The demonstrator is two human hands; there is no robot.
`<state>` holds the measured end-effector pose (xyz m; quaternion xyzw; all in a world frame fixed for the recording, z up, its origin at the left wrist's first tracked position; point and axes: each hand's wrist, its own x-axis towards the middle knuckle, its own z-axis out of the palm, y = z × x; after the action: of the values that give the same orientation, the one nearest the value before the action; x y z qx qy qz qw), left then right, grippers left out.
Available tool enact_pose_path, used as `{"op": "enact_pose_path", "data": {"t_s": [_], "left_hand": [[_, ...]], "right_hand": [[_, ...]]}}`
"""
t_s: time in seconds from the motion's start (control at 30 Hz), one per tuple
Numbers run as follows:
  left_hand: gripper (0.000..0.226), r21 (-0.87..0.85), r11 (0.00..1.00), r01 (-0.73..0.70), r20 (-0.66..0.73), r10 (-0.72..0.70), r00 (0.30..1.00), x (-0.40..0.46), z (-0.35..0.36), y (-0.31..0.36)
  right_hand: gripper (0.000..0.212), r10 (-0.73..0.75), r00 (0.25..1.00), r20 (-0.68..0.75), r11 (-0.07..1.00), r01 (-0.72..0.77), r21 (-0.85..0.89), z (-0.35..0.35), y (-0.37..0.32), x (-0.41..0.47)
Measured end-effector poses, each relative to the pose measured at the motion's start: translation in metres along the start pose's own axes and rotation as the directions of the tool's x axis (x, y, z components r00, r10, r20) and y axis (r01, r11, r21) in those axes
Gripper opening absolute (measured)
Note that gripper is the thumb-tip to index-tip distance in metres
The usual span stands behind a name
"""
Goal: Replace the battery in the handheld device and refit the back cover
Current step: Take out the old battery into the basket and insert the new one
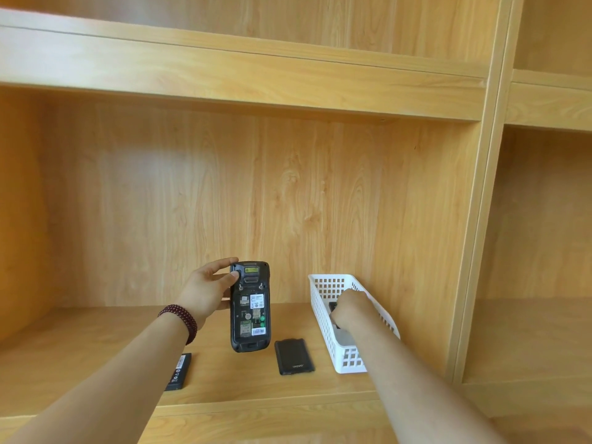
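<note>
The left hand (208, 288) holds the handheld device (250, 306) upright by its edges, battery bay open. The right hand (347, 307) reaches into a white basket (350, 360) — its grip hidden. The back cover (293, 356) lies on the shelf — rigid, light, likely best pinched by its sides.

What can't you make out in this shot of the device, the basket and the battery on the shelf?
- Head view: what the right hand grips inside the basket; hand and wall hide most of the dark item.
- Battery: left forearm covers part; label too small.
- Device stickers: text too small.
- Left hand: fingers behind device hidden.
</note>
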<state>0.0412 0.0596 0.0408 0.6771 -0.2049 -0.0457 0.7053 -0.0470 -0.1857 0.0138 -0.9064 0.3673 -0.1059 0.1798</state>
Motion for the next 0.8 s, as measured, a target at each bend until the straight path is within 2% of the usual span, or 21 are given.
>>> {"op": "enact_pose_path", "data": {"t_s": [0.1, 0.23, 0.33, 0.57, 0.7, 0.8], "left_hand": [[0.030, 0.002, 1.000, 0.005, -0.001, -0.005, 1.000, 0.000, 0.000, -0.001], [0.030, 0.007, 1.000, 0.012, 0.002, -0.012, 1.000, -0.001, 0.000, -0.003], [0.030, 0.011, 1.000, 0.014, 0.011, -0.014, 1.000, -0.002, 0.002, -0.003], [0.030, 0.010, 1.000, 0.014, 0.031, -0.014, 0.999, -0.003, 0.005, -0.002], [0.029, 0.005, 1.000, 0.006, 0.036, -0.006, 0.999, -0.006, 0.006, 0.002], [0.030, 0.010, 1.000, -0.004, 0.042, 0.004, 0.999, -0.007, 0.006, 0.005]], "right_hand": [[0.003, 0.034, 0.998, 0.051, 0.999, -0.032, -0.041, 0.006, 0.000, 0.001], [0.005, 0.098, 0.983, 0.155, 0.990, -0.080, -0.115, 0.011, 0.001, 0.001], [0.017, 0.097, 0.978, 0.187, 0.977, -0.058, -0.203, 0.010, 0.001, 0.002], [0.006, 0.110, 0.973, 0.203, 0.975, -0.066, -0.213, 0.009, 0.001, 0.000], [0.006, 0.061, 0.992, 0.109, 0.993, -0.049, -0.110, 0.000, -0.002, 0.001], [0.013, -0.093, 0.986, -0.140, 0.988, 0.109, 0.108, -0.014, -0.007, 0.007]]}}
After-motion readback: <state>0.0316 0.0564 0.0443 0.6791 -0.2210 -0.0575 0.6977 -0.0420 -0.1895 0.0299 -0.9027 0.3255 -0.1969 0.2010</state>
